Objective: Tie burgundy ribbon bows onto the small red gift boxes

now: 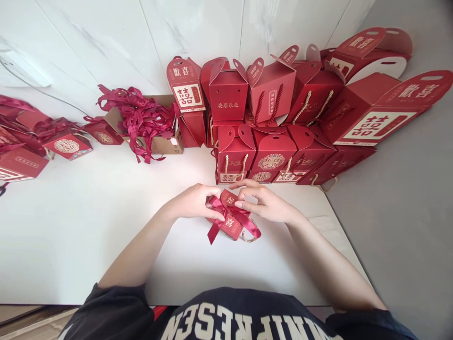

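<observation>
A small red gift box [230,225] with gold characters lies on the white table [71,236] in front of me. A dark red ribbon [244,222] is tied round it, its ends trailing toward me, and a rope handle shows under it. My left hand [196,202] is closed on the left side of the box, pinching the ribbon loop. My right hand [264,203] is curled over the right side, with thumb and fingers pinching the ribbon at the knot.
Stacks of red gift boxes [272,123] with rope handles stand against the wall behind my hands. A cardboard box full of red ribbons [141,120] sits at back left. More beribboned red boxes [67,144] lie far left. The table edge runs down at right.
</observation>
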A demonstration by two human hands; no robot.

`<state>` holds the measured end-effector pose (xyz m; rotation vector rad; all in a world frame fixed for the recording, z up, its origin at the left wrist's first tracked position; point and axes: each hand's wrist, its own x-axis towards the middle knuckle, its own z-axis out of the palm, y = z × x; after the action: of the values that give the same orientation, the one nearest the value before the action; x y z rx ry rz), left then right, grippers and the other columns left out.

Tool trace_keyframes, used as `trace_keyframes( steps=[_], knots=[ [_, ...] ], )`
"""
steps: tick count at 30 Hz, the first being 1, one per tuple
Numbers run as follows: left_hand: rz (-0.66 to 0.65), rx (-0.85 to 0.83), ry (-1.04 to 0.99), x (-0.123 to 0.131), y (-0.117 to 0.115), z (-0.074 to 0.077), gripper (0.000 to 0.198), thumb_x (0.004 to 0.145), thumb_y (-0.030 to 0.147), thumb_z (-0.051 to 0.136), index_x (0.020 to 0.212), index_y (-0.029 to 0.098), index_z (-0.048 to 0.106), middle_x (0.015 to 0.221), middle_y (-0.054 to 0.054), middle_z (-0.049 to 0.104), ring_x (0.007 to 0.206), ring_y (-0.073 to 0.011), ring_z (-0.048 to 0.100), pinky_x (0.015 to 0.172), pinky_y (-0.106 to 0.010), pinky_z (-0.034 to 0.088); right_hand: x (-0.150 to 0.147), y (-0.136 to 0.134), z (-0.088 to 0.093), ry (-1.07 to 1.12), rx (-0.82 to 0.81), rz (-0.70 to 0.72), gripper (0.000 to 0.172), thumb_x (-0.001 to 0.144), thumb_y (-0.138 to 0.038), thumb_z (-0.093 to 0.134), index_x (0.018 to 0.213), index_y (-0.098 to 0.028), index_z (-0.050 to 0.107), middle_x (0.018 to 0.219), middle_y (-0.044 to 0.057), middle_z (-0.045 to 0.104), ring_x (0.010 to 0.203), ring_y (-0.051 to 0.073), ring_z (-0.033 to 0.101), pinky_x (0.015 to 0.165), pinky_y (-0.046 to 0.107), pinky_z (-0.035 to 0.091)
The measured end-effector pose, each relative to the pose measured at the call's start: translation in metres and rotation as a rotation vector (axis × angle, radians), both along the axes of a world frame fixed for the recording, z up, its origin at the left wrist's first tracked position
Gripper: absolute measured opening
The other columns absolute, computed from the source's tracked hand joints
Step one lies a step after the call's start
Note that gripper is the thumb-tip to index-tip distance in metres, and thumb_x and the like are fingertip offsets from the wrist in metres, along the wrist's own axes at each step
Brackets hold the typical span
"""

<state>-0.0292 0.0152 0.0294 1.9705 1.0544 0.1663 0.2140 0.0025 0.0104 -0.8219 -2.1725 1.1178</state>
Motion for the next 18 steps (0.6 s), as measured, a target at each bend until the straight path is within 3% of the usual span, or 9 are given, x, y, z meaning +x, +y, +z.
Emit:
trace_keyframes(
  steps=[7,14,18],
  knots=[
    [-0.004,0.063,0.106,-0.001,-0.003,0.008,0.047,0.062,0.053,0.078,0.072,0.020,0.047,0.065,0.006,0.051,0.057,-0.0104,0.044,0.052,-0.021,0.031,-0.022,-0.015,-0.005,-0.024,0.202,-0.096,0.006,0.086,-0.027,0.064,0.090,-0.024,0.061,0.132,0.010,0.054,0.126,0.027,0.049,0.106,0.046,0.037],
    [-0.033,0.061,0.121,-0.001,0.000,0.004,0.044,0.063,0.052,0.077,0.070,0.019,0.049,0.062,0.006,0.050,0.057,-0.0103,0.043,0.052,-0.022,0.028,-0.027,-0.012,-0.018,-0.028,0.163,-0.109,0.005,0.084,-0.022,0.065,0.082,-0.022,0.060,0.138,0.011,0.053,0.132,0.026,0.046,0.108,0.047,0.037],
    [0.022,0.068,0.192,0.000,-0.001,0.006,0.048,0.058,0.058,0.077,0.069,0.019,0.050,0.062,0.006,0.052,0.057,-0.0111,0.043,0.052,-0.023,0.028,-0.025,-0.008,-0.020,-0.004,0.149,-0.084,0.005,0.082,-0.021,0.065,0.080,-0.021,0.061,0.139,0.011,0.055,0.136,0.026,0.042,0.109,0.047,0.036]
  ],
)
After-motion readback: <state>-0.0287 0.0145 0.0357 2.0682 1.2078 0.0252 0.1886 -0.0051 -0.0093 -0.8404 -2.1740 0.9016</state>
